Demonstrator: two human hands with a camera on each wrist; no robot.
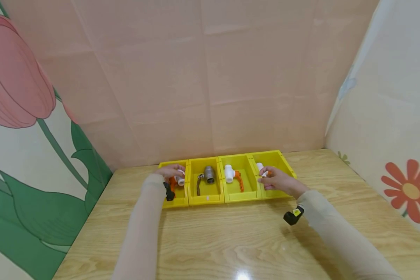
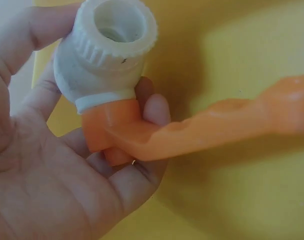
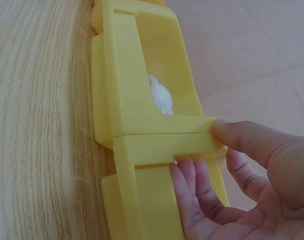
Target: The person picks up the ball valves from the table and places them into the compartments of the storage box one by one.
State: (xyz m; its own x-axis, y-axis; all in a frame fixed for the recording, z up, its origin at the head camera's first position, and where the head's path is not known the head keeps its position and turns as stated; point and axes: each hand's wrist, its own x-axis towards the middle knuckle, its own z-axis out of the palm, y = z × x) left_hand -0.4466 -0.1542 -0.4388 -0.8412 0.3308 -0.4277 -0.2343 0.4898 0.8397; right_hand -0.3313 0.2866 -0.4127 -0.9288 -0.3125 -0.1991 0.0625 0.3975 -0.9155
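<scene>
My left hand (image 1: 169,171) is over the leftmost yellow bin (image 1: 175,202). In the left wrist view its fingers curl round a white plastic ball valve (image 2: 104,75) with a long orange lever handle (image 2: 192,135); the valve's round opening faces up. At the other end of the row, my right hand (image 1: 281,181) grips the divider of the rightmost yellow bin (image 3: 177,145). Its thumb rests on the rim and its fingertips (image 3: 184,172) are inside that bin. Behind the right fingers, another white valve (image 1: 260,166) is partly hidden.
The second bin holds a grey metal valve (image 1: 209,175) with a brownish lever. In the third bin lies a white valve (image 1: 229,174) with an orange handle (image 1: 240,182). All the bins stand side by side on a wooden table (image 1: 210,237), close to a pinkish covered wall (image 1: 210,97).
</scene>
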